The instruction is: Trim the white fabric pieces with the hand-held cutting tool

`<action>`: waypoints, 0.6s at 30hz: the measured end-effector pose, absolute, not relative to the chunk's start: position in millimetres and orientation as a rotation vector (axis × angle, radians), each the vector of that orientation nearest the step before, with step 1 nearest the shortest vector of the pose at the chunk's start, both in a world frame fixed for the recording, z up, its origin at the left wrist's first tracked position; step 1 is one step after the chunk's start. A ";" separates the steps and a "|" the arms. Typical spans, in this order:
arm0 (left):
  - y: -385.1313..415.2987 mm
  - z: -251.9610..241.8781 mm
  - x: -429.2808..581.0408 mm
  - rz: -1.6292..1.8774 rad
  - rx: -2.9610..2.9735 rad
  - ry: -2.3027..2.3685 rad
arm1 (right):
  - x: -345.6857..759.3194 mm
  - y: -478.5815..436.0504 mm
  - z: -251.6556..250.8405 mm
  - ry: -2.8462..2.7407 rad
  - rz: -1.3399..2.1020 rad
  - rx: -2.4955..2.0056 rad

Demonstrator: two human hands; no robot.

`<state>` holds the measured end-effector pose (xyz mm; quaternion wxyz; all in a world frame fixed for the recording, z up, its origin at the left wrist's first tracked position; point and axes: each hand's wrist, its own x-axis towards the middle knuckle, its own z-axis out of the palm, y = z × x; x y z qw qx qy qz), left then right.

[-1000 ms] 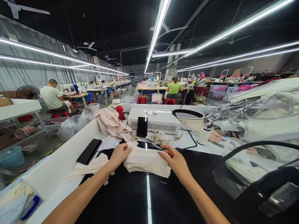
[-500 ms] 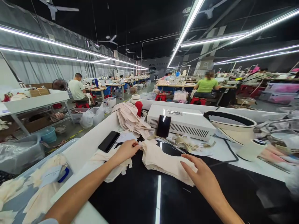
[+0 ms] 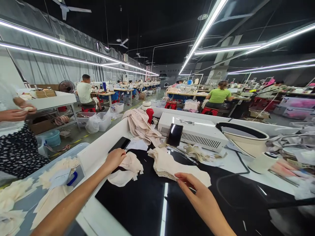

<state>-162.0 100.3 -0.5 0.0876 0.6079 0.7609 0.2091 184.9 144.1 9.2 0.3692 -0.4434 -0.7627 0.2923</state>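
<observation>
My left hand point(image 3: 115, 159) is over the small heap of cream fabric pieces point(image 3: 131, 165) at the left of the black work surface point(image 3: 137, 203). Its fingers are closed, pinching a cream fabric piece whose edge is mostly hidden by the hand. A stack of cut cream fabric pieces point(image 3: 177, 165) lies flat in the middle. At the stack's near edge my right hand point(image 3: 198, 193) rests its fingertips, the thumb a little apart from the forefinger. A black phone point(image 3: 120, 144) lies just beyond my left hand.
Behind the stack, another phone point(image 3: 175, 134) leans against a white vented box point(image 3: 192, 129). Printed cream cloth point(image 3: 142, 126) and a red bottle point(image 3: 150, 115) stand at the back left, a thread cone point(image 3: 263, 163) at the right. A co-worker's hands point(image 3: 22, 111) hold something at far left.
My left hand has moved left from the stack's end to the small heap. The right hand has shifted left along the stack's near edge. A co-worker has come into view at left.
</observation>
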 end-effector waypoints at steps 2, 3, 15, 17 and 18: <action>97.5 -0.2 -164.4 0.697 1.814 2.249 | 181.2 134.6 10.3 -1.979 0.795 -1.132; 95.9 -0.1 -166.1 0.738 1.817 2.236 | 179.4 130.3 10.4 -1.990 0.818 -1.137; 85.2 -10.0 -161.2 1.010 1.775 1.939 | 157.9 108.4 6.2 -2.056 0.866 -1.086; 84.5 -10.0 -158.6 1.049 1.732 1.923 | 158.7 106.8 5.5 -2.056 0.873 -1.079; 83.3 -8.8 -157.8 1.070 1.710 1.918 | 159.6 106.1 4.9 -2.053 0.883 -1.074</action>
